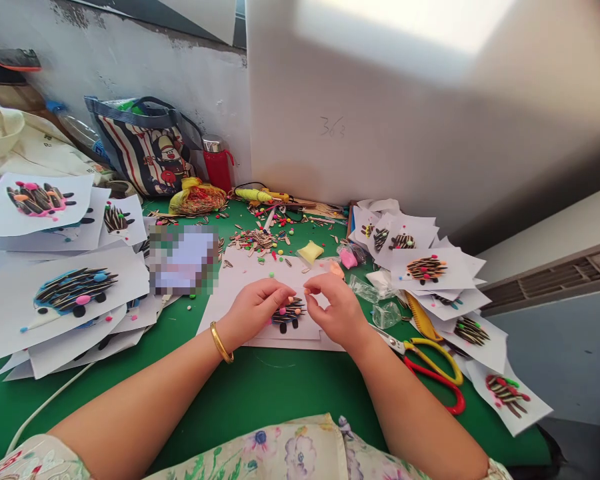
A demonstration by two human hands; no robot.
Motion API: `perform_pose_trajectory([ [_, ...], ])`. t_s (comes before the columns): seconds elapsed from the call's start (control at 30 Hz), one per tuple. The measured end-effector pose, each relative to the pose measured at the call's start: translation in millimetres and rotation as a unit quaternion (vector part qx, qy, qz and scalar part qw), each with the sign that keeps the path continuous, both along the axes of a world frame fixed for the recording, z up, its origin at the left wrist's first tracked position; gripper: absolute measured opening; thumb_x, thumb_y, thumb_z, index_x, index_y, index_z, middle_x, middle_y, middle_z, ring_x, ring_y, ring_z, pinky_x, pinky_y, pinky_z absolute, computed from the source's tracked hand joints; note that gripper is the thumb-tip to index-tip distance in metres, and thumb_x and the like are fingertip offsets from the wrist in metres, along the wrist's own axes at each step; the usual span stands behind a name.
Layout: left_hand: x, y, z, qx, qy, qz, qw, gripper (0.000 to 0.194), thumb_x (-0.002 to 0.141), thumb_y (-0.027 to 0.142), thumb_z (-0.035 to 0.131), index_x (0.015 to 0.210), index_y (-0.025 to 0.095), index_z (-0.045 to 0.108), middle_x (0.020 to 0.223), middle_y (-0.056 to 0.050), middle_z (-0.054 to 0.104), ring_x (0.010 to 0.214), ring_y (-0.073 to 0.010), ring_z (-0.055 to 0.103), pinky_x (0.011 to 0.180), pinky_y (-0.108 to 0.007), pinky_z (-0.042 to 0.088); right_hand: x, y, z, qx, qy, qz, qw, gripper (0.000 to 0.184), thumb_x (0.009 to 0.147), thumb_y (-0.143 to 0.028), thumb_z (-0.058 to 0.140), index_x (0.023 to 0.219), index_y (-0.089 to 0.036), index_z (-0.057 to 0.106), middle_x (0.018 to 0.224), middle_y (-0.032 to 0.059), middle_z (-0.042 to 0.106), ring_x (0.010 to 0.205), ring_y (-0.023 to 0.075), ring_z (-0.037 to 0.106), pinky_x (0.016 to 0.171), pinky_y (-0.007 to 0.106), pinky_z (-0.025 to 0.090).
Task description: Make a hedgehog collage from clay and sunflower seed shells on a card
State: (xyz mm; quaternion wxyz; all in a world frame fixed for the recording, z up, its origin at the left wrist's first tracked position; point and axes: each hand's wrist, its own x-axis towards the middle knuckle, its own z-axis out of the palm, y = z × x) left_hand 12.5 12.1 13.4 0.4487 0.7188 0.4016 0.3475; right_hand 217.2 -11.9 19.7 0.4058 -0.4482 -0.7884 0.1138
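Both hands are over a sheet of white paper (253, 337) bearing a hedgehog picture (293, 313) made of striped sunflower seeds, with dark oval feet and small coloured dots. My right hand (341, 307) curls to the right of the picture, a small orange ball of clay (307, 291) at its pinched fingertips. On the other side, my left hand (260, 305) has thumb and forefinger together above the picture's left part, partly covering it. Whatever those fingers hold is hidden. Behind the hands lie loose seeds (255, 240), a yellow clay packet (311, 251) and pink clay (349, 257).
Stacked hedgehog pictures stand at left (10, 320) and right (480, 307). Scissors (435, 360) with yellow and red handles lie by my right forearm. A blurred-out device (184, 260), a bag (140, 147) and a red bottle (217, 167) are at left and back. White board (380, 167) rises behind.
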Motion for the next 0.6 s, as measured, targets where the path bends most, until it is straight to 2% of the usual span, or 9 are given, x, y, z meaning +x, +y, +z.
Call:
perform_pose_trajectory([
  [0.07,-1,3,0.1,0.003,0.007,0.033,0.999,0.039,0.094,0.048,0.047,0.091,0.019,0.073,0.080,-0.004,0.070,0.076,-0.0180,0.064,0.074,-0.029,0.051,6,3,-0.3,-0.020,-0.007,-0.012,1.000,0.019,0.091,-0.018,0.051,0.105,-0.023,0.064,0.095,0.0040,0.070,0.090,0.0188,0.062,0.085,0.034,0.048],
  [0.13,-2,6,0.6,0.009,0.012,0.061,0.998,0.041,0.093,0.049,0.046,0.088,0.019,0.073,0.077,-0.004,0.070,0.076,-0.0184,0.064,0.074,-0.030,0.051,11,6,-0.2,-0.053,-0.029,-0.024,0.998,0.017,0.093,-0.021,0.051,0.101,-0.023,0.066,0.095,0.0042,0.071,0.091,0.0189,0.063,0.086,0.034,0.047],
  [0.27,-4,11,-1.1,0.016,0.012,0.097,0.995,0.041,0.091,0.051,0.048,0.085,0.018,0.072,0.076,-0.004,0.070,0.076,-0.0188,0.064,0.073,-0.031,0.051,16,10,-1.0,-0.142,-0.095,-0.060,0.984,0.011,0.091,-0.025,0.057,0.085,-0.022,0.066,0.084,0.0021,0.069,0.082,0.0178,0.061,0.073,0.030,0.045],
  [0.37,-4,13,-4.3,0.005,0.005,0.105,0.994,0.041,0.090,0.051,0.049,0.085,0.018,0.072,0.077,-0.005,0.071,0.076,-0.0189,0.065,0.073,-0.031,0.051,15,11,-2.7,-0.194,-0.123,-0.073,0.971,0.009,0.089,-0.023,0.059,0.082,-0.023,0.065,0.081,-0.0001,0.068,0.076,0.0158,0.059,0.065,0.026,0.041],
  [0.5,-5,15,-7.3,-0.001,0.008,0.106,0.994,0.040,0.090,0.051,0.050,0.086,0.017,0.072,0.078,-0.005,0.071,0.077,-0.0193,0.065,0.074,-0.031,0.051,12,10,-3.9,-0.215,-0.147,-0.060,0.964,0.013,0.091,-0.027,0.058,0.082,-0.023,0.066,0.077,-0.0009,0.068,0.073,0.0149,0.058,0.062,0.025,0.038],
  [0.6,-5,16,-8.2,-0.003,0.010,0.108,0.994,0.040,0.090,0.051,0.050,0.086,0.017,0.072,0.078,-0.005,0.071,0.078,-0.0197,0.065,0.074,-0.031,0.050,13,12,-5.5,-0.210,-0.154,-0.063,0.964,0.014,0.091,-0.024,0.056,0.090,-0.023,0.070,0.085,0.0007,0.071,0.080,0.0159,0.062,0.067,0.026,0.042],
])
